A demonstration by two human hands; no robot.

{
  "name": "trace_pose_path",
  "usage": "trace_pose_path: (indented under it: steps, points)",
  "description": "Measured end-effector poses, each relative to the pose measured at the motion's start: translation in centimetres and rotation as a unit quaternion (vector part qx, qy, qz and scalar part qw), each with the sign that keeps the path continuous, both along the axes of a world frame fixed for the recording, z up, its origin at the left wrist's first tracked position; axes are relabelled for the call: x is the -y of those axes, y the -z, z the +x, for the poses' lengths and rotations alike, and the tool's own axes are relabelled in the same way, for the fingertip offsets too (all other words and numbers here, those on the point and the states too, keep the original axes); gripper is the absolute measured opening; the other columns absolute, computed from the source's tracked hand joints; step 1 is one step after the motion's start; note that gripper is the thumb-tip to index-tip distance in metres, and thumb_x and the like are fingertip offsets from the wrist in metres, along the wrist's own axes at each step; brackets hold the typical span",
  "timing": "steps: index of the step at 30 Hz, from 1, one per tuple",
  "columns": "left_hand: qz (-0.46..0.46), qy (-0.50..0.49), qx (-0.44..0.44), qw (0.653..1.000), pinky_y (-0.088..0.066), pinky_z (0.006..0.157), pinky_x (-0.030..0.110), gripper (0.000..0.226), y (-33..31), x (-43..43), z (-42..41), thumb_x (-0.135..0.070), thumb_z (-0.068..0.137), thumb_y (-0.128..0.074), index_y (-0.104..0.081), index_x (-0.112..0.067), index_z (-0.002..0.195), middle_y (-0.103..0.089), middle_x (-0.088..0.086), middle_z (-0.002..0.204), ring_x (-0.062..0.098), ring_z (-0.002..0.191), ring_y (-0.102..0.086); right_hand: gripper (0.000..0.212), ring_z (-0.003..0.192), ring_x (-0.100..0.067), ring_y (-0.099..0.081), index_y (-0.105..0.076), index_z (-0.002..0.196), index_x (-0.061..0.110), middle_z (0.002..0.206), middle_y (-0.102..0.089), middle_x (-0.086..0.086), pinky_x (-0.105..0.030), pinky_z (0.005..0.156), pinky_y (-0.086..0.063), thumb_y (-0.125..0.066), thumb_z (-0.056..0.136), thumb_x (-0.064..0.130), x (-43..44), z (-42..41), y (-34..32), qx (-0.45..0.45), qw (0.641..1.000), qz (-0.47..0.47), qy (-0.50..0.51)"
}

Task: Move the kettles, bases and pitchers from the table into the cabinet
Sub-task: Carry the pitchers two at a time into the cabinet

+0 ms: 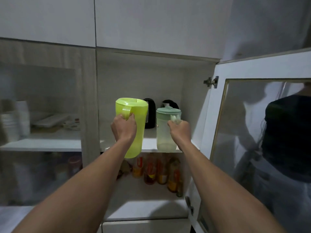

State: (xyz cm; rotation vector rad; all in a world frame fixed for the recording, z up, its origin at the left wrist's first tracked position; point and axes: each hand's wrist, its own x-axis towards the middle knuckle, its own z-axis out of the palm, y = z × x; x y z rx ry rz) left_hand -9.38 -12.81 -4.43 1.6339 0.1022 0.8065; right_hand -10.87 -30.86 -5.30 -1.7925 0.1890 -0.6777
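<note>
While held at the cabinet shelf (149, 145): lime-green pitcher (134, 132), lid on, handle wrapped by left hand (124, 127), base below shelf edge; pale translucent pitcher (164, 137), teal lid, handle wrapped by right hand (179, 129), at shelf front.

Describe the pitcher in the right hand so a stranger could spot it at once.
Look in the open cabinet compartment beside the swung-out glass door, at the front of its upper shelf. The right hand grips the frosted clear pitcher with a mint lid, shorter and paler than the lime-green pitcher in the left hand.
</note>
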Motion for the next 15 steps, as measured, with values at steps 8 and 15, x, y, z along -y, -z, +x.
trace_pose_path:
  steps: [8,15]
  points:
    - [0.012,-0.012,-0.004,1.0,-0.05,0.069,0.039,0.035,-1.3,0.4,8.7,-0.03,0.091,-0.06,-0.056,-0.004,0.067,-0.062,0.013,0.071,0.035,0.075,-0.061,0.026,0.052,-0.012,-0.048,-0.054,0.063,0.018,0.059,-0.054,0.003,-0.027,0.049,-0.034,-0.064,0.087,0.021,0.2,8.7,-1.3,0.004,1.0,-0.008,0.001]
    - [0.02,-0.044,-0.01,0.999,-0.051,0.072,0.041,0.039,-1.5,0.8,16.1,-0.031,0.093,-0.059,-0.049,-0.013,0.06,-0.062,0.014,0.072,0.036,0.077,-0.061,0.018,0.06,-0.016,-0.055,-0.068,0.083,0.005,0.067,-0.06,-0.001,-0.026,0.051,-0.039,-0.064,0.089,0.022,0.1,17.4,-1.1,-0.006,1.0,-0.009,-0.02]
